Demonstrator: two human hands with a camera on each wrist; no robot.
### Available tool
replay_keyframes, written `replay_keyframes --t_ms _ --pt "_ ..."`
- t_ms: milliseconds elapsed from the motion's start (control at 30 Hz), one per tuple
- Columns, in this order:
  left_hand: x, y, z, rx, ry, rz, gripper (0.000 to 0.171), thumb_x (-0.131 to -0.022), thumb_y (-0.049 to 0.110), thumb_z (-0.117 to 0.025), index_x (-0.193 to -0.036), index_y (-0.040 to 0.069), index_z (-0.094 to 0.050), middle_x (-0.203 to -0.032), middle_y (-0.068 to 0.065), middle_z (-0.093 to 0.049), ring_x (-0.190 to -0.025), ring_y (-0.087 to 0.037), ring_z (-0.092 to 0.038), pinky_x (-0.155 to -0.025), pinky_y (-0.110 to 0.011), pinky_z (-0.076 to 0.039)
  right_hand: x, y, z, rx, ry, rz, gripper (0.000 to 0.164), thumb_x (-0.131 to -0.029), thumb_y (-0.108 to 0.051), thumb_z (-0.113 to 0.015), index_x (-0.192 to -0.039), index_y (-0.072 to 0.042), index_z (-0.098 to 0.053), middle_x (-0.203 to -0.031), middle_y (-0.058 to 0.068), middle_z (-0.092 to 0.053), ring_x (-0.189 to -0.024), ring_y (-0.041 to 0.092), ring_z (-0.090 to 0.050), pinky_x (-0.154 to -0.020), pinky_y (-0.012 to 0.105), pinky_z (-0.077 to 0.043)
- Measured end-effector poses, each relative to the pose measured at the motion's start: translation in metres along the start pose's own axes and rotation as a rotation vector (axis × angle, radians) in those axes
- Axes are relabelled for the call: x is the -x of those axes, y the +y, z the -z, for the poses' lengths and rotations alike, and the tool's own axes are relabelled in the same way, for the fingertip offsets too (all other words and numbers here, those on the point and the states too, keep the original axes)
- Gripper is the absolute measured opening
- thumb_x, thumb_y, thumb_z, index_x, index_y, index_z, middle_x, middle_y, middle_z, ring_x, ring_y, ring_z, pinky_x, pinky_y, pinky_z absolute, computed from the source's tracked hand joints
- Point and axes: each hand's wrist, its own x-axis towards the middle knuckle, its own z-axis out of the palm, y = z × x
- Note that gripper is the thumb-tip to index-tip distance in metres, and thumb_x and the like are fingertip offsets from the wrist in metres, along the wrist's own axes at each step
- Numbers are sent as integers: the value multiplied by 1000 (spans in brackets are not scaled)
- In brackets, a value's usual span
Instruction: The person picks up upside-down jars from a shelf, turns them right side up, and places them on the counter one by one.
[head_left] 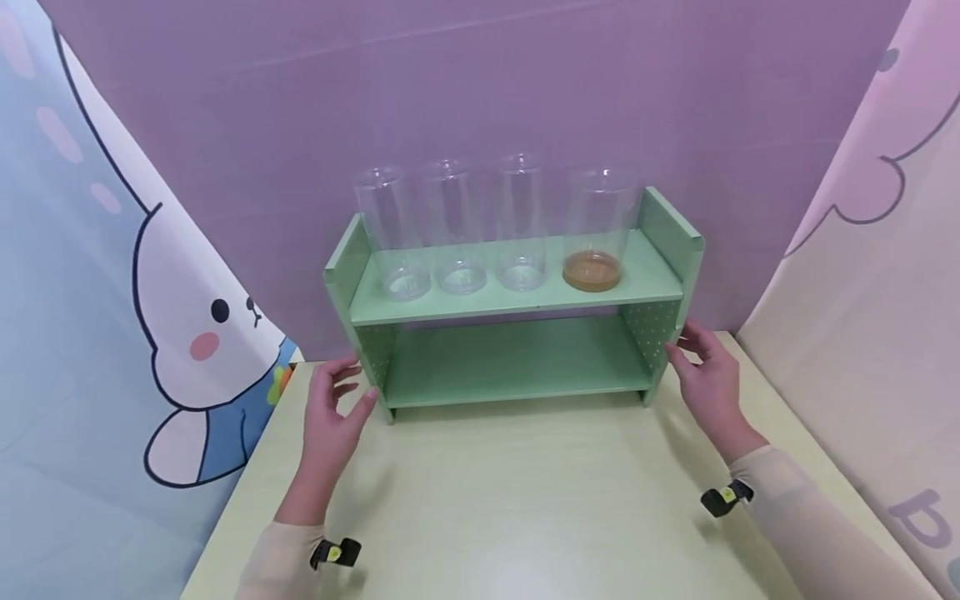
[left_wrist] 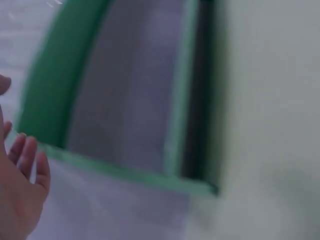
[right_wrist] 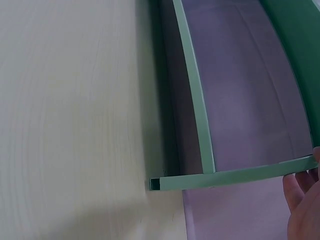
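A green two-tier shelf (head_left: 517, 354) stands on the table between the two hands. On its upper board are three clear cylinders (head_left: 459, 225) and a wider clear cylinder (head_left: 600, 208) with a brown layer at its bottom. The left hand (head_left: 333, 417) is beside the shelf's left side panel, fingers loose and apart; the left wrist view shows it blurred. Near the front edge of the right side panel, the right hand (head_left: 708, 383) has its thumb on the inner side and its fingers on the outer side, pinching the panel.
The pale wooden table (head_left: 517, 492) extends in front of the shelf. A purple cloth (head_left: 487, 83) hangs behind it. Printed cloths hang at both sides, with a cartoon rabbit (head_left: 217, 333) on the left one. Each wrist wears a small black strap device.
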Motion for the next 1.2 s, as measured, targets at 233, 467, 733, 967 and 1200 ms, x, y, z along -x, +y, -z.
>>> replay_keyframes --t_ms 233,467,733,967,1200 --pt "-29 55 -19 1 30 -145 56 -97 -11 -77 -149 -2 -56 -142 -15 -59 -132 -33 -58 -109 -30 -52 -3 2 5 -11 -27 17 43 -102 0 -77 -145 -4 -70 -130 22 -75 -104 -10 -65 -84 6 -55" --pt "-75 77 -40 -178 12 -224 77 -97 11 -85 -163 6 -46 -157 -20 -49 -145 -32 -52 -116 -51 -50 -4 2 3 -5 -7 10 42 -102 1 -77 -142 -5 -72 -124 21 -77 -101 -11 -65 -82 4 -54" --pt "-117 84 -64 -364 88 -168 98 -95 26 -86 -174 15 -28 -168 -15 -36 -153 -32 -42 -124 -57 -43 0 -1 3 8 -18 -2 39 -103 -2 -76 -142 -5 -72 -126 19 -77 -104 -11 -65 -83 6 -55" --pt "-142 83 -73 -438 104 30 124 -92 27 -90 -178 30 -1 -176 -15 -21 -123 -47 -62 -109 -61 -55 0 -1 2 9 -19 -8 38 -104 -3 -75 -143 -5 -71 -126 19 -77 -104 -11 -65 -84 6 -55" --pt "-153 86 -76 -405 84 79 126 -94 24 -89 -177 37 6 -176 -14 -25 -129 -43 -61 -104 -62 -56 2 -1 3 19 -19 -14 40 -104 -4 -75 -144 -6 -71 -126 19 -77 -104 -11 -64 -84 6 -55"
